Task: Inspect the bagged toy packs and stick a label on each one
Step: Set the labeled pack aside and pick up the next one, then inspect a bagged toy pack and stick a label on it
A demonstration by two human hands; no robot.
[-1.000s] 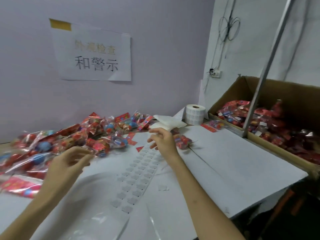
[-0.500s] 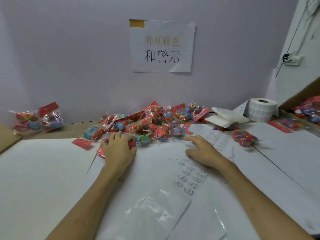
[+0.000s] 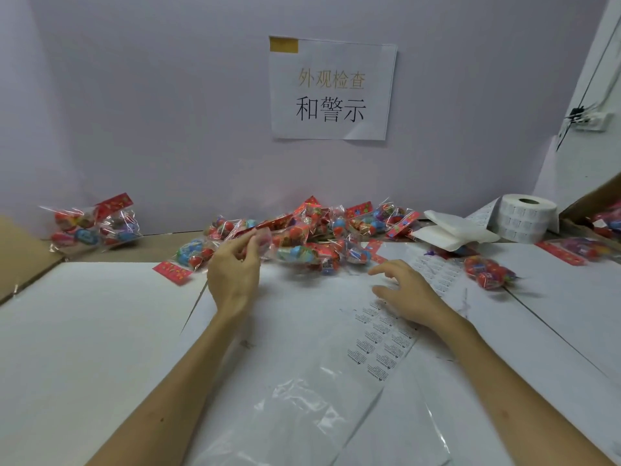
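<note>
**Left hand** (image 3: 235,277): fingers curled round one end of a pack (image 3: 299,255), at the near edge of the pile (image 3: 356,223), far centre of the table (image 3: 84,331).

**Right hand** (image 3: 403,292): fingers loose and spread, holding nothing, over the label strip (image 3: 383,344). Whether it touches the strip cannot be told.

**Roll** (image 3: 524,220): far right.

**Loose packs:** far left (image 3: 90,223), well apart from the pile, and one just right of the strip (image 3: 487,272).

**Step, as judged:** drawing one pack for inspection.

**Method advised:** lift it clear of its neighbours and view both faces and the seal. Then peel one label by a corner and press it onto smooth film, not across a crease.
</note>
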